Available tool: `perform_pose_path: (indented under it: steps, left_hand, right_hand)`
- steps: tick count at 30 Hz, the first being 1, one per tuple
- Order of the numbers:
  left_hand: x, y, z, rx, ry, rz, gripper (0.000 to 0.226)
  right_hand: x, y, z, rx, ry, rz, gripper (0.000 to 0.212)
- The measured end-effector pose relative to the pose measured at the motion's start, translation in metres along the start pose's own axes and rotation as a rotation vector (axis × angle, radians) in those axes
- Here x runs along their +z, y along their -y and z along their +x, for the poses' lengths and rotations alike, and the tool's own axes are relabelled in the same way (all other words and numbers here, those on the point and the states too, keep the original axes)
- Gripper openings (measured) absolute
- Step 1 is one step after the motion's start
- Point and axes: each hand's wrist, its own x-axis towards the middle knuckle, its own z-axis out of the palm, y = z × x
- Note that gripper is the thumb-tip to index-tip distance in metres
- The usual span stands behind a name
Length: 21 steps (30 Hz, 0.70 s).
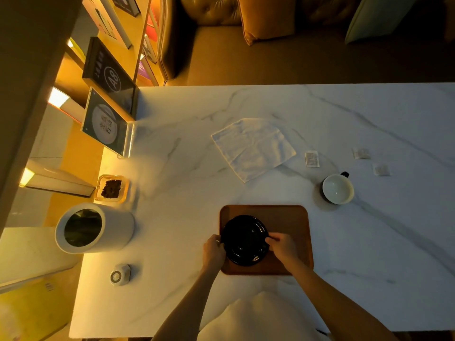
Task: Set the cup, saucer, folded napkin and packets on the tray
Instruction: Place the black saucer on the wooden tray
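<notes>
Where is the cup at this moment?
In the head view, the cup stands on the marble table, off the far right corner of the tray, near the packets.

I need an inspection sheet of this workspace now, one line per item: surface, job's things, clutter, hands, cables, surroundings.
Surface: white marble table, wooden tray near its front edge.
Job's things: black saucer on the tray's left part; napkin flat beyond the tray; cup right of it; three packets beyond the cup, off the tray.
Clutter: white canister, glass dish, small round object at left.
Hands: left hand and right hand grip the saucer's rim.
Cables: nothing seen.
Surroundings: shelf at left, sofa behind the table.
</notes>
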Motion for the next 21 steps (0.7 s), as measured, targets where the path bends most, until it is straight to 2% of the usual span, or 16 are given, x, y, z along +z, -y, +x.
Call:
perform_pose_path:
  steps: [7, 21]
  left_hand:
    - [0.0014, -0.0039, 0.0031, -0.016, 0.001, 0.079, 0.019]
    - [0.0027, -0.0017, 0.0029, -0.02, 0.012, 0.059, 0.02]
  right_hand:
    - [-0.0003, 0.0025, -0.0012, 0.018, -0.011, 0.007, 0.033]
    - [0.0003, 0.0014, -0.0018, -0.006, -0.024, -0.02, 0.033]
